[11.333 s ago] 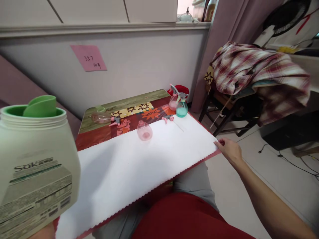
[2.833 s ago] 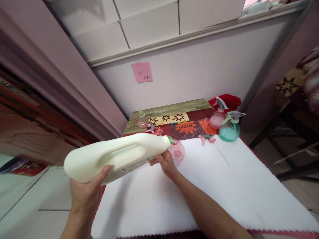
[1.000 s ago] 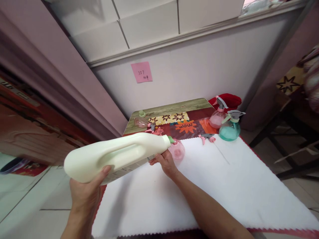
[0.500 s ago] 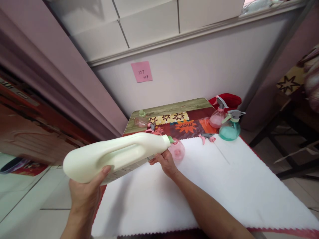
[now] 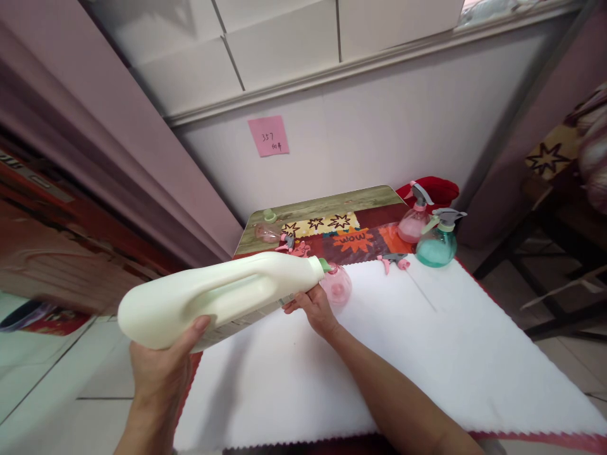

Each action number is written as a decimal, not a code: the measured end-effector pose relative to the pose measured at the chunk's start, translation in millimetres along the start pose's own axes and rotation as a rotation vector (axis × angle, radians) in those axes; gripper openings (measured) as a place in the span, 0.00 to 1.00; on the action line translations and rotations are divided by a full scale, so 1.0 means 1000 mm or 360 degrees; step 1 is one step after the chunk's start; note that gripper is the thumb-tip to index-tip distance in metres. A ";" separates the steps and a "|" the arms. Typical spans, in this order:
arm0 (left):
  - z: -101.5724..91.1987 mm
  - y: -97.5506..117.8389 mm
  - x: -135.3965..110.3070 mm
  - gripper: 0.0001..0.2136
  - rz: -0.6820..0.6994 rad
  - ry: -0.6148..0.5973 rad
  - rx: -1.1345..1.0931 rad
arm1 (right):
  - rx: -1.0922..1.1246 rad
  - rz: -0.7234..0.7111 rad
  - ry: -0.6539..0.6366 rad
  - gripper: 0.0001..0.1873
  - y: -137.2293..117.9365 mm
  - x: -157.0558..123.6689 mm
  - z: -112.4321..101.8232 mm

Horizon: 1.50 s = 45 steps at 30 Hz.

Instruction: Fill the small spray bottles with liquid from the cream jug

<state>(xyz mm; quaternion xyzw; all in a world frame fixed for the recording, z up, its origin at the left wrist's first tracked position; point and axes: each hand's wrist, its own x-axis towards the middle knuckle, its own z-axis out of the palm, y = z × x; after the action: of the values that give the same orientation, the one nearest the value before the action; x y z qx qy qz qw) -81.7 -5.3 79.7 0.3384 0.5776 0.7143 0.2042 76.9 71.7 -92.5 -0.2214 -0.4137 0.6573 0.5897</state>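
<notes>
- In the near left of the head view, the left hand (image 5: pixel 159 363) grips the base end of one large white jug (image 5: pixel 218 300), with the thumb pressed up against its side.
- The jug is held almost on its side above the left edge of the table. Its green spout (image 5: pixel 324 265) points right and away.
- At the neck end, the right hand (image 5: pixel 315 309) supports the jug from below, its fingers curled against the jug's underside.
- One small pink bottle (image 5: pixel 337 285) with no spray head stands on the white cloth (image 5: pixel 427 354), right at the spout and just beyond the right hand.
- I count four small bottles:
  - the open pink one at the spout;
  - a pink spray bottle (image 5: pixel 411 221) standing at the far right;
  - a teal spray bottle (image 5: pixel 437 243) just beside it, slightly nearer;
  - a pale pink bottle with a green cap (image 5: pixel 265 232) lying at the far left.
- Two loose spray heads lie on the table. One spray head (image 5: pixel 393 259) is at the cloth's far edge, between the open bottle and the teal one. The other, a pink and grey head (image 5: pixel 290 243), is near the lying bottle.
- One patterned mat (image 5: pixel 353 240) reading "WOW" covers the table beyond the cloth.
- One pink note (image 5: pixel 268 135) is stuck on the wall, and a red object (image 5: pixel 434 188) sits behind the two standing spray bottles.
</notes>
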 end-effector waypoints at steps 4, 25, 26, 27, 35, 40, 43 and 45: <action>0.000 0.000 0.000 0.33 -0.0004 0.0006 0.0019 | -0.0008 -0.0006 -0.0008 0.30 0.001 0.000 -0.001; 0.000 0.004 -0.002 0.31 -0.0057 0.0035 0.0032 | 0.0005 0.0006 0.0015 0.30 -0.002 0.000 0.001; 0.000 0.004 -0.002 0.30 -0.0057 0.0026 0.0037 | 0.0009 0.0004 0.0016 0.30 -0.002 0.000 0.001; -0.001 0.004 -0.002 0.29 -0.0060 0.0016 0.0037 | 0.0012 0.0003 0.0015 0.30 -0.001 0.000 0.001; 0.002 0.007 -0.003 0.33 -0.0124 0.0053 -0.0013 | 0.0033 0.0005 0.0028 0.30 -0.002 -0.001 0.002; 0.002 0.009 -0.005 0.35 -0.0146 0.0074 0.0011 | 0.0027 0.0004 0.0015 0.30 -0.002 0.000 0.001; 0.002 0.009 -0.005 0.36 -0.0136 0.0063 0.0025 | 0.0001 0.0000 -0.0008 0.30 -0.001 0.000 0.000; 0.002 0.009 -0.005 0.36 -0.0136 0.0071 0.0034 | 0.0003 -0.0002 0.0002 0.30 0.000 0.000 0.000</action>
<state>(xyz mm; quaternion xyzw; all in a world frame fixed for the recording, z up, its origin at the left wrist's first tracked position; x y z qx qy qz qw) -75.4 -9.7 87.8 0.2995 0.6036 0.7059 0.2181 77.3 71.7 -92.7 -0.2210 -0.4130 0.6570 0.5907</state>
